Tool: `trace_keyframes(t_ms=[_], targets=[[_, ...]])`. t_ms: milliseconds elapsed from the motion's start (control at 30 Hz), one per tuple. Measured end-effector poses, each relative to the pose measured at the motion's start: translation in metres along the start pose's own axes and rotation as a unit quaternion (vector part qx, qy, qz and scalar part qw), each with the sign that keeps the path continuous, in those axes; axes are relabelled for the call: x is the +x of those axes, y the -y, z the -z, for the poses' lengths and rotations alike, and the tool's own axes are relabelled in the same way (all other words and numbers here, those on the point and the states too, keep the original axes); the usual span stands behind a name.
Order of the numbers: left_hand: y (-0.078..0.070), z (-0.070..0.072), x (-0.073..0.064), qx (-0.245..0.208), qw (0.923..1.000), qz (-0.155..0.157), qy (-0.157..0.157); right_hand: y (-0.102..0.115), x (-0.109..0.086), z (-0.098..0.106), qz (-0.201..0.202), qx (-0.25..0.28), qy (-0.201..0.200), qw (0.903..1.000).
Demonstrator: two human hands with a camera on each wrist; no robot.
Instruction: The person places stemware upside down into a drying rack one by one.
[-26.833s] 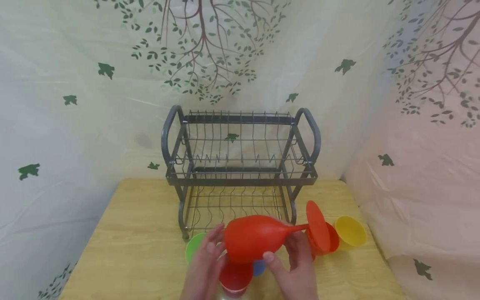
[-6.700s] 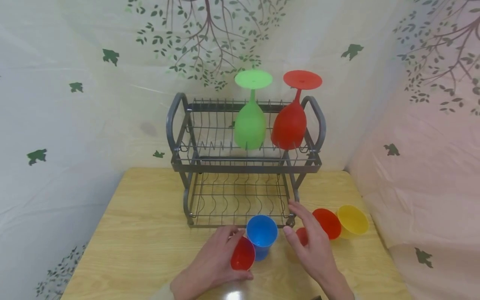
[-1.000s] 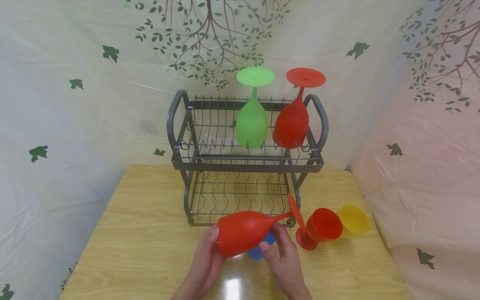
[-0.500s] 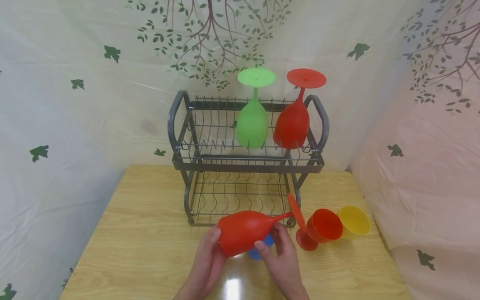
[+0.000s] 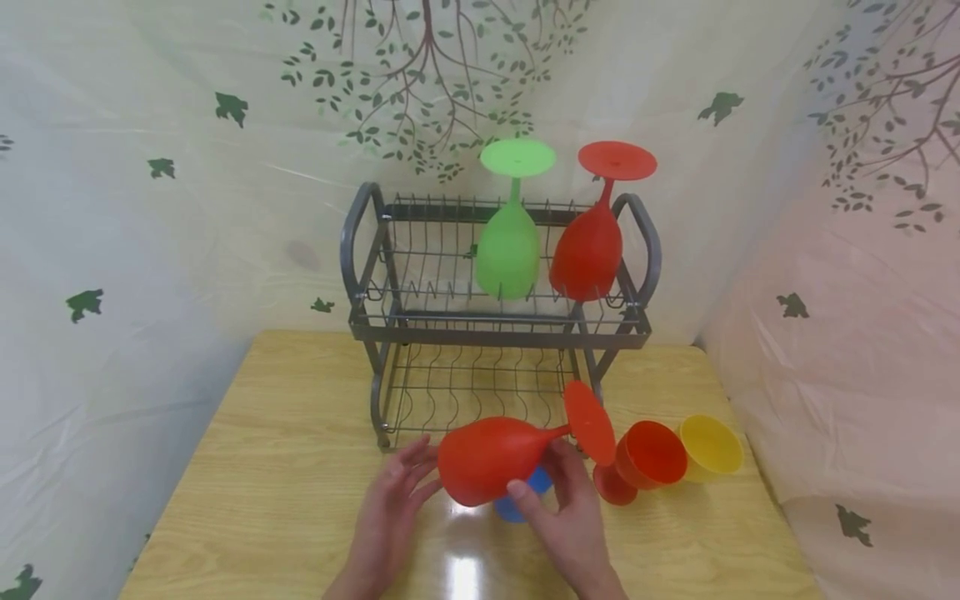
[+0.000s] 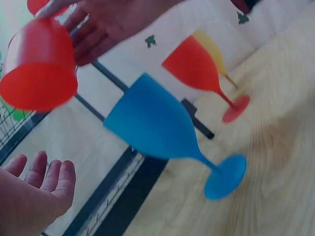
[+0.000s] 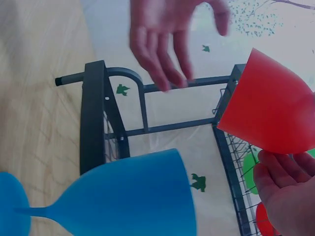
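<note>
As I follow the feeds from afar, a person's right hand grips a red goblet, thumb and fingers closed about the bowl near the stem, and holds it sideways above the desk. Its mouth faces the desk's left edge, its foot the right. The left hand, fingers loosely spread, holds nothing; my left wrist view shows it just apart from the goblet's rim. Upright on the desk, partly hidden from my head camera by the held piece, stands a blue goblet, just in front of a dark two-tier dish rack placed along the middle of the far edge. On the rack's upper tier, toward its right end, a green goblet and a second red goblet rest mouth down, the latter leaning. Near the desk's right edge stand a third red goblet and, closer to that edge, a yellow goblet; whether those two touch, I cannot tell. Pale sheeting printed with leaves and branches hangs behind
</note>
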State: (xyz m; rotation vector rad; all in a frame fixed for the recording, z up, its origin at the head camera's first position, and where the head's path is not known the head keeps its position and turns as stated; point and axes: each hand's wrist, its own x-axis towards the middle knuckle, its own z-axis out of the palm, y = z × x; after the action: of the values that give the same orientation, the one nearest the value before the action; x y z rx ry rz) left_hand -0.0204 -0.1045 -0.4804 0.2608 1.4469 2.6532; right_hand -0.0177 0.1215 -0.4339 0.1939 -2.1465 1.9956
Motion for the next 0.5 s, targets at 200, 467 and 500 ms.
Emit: trace_keyframes(t_ms=[200,467,500], targets=[[0.0,0.022,-0.009,0.016,0.9989,-0.044,0.01,0.009,0.007,0.002,0.024,-0.008,0.005,0.9997],[-0.007,0.034,-0.017,0.07,0.996,-0.047,-0.03,0.022,0.018,0.003,0.062,-0.012,0.007,0.998],[-0.007,0.034,-0.018,0.076,0.9954,-0.048,-0.034,0.024,0.02,0.003,0.064,-0.011,0.009,0.9978]])
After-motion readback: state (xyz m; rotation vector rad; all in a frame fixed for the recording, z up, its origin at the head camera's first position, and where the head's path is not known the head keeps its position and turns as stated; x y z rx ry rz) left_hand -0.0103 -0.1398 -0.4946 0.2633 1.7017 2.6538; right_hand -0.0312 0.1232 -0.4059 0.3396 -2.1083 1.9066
